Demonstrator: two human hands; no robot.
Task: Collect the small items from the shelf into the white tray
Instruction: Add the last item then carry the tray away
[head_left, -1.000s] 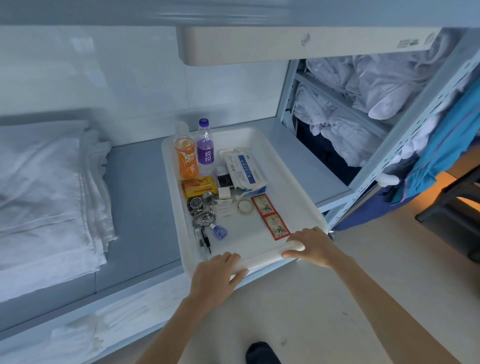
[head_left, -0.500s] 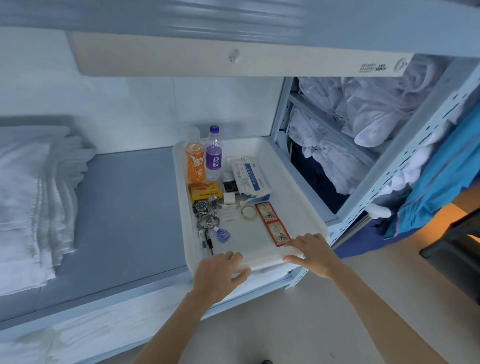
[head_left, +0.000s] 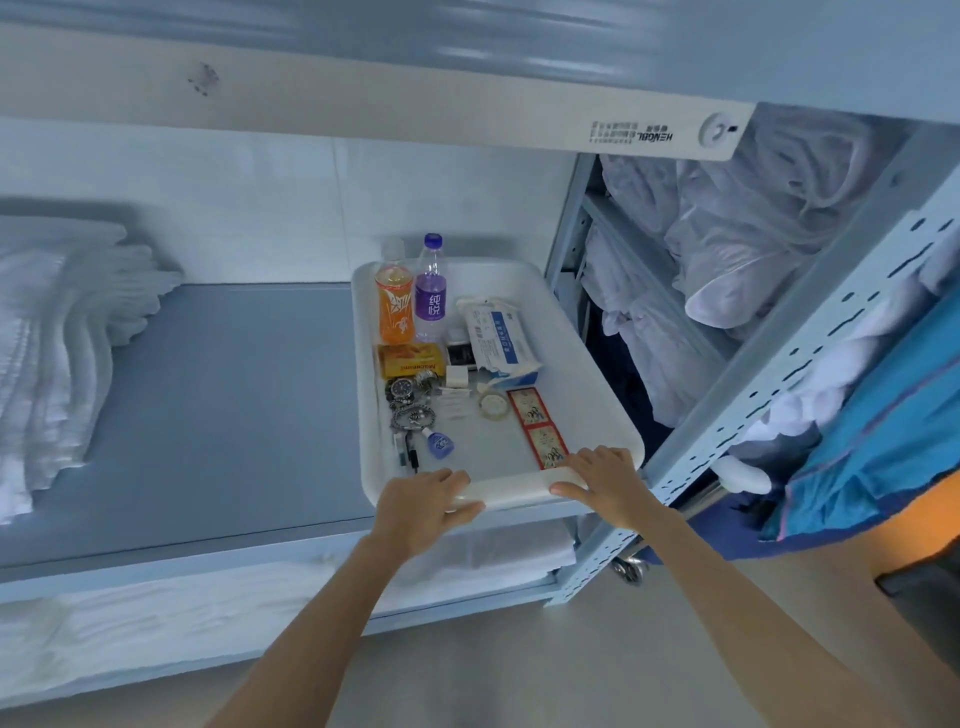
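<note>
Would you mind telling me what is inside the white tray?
The white tray holds an orange bottle, a purple bottle, a packet, a yellow box, a wristwatch, a tape roll, red cards and a blue dropper. Anything under the packet is covered.

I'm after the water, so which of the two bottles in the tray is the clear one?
The purple-labelled bottle with the blue cap, standing right of the orange bottle at the far end of the white tray.

the purple bottle (head_left: 431, 293) reads 纯悦, the white panel (head_left: 519, 122) hengbl, upside down.
</note>
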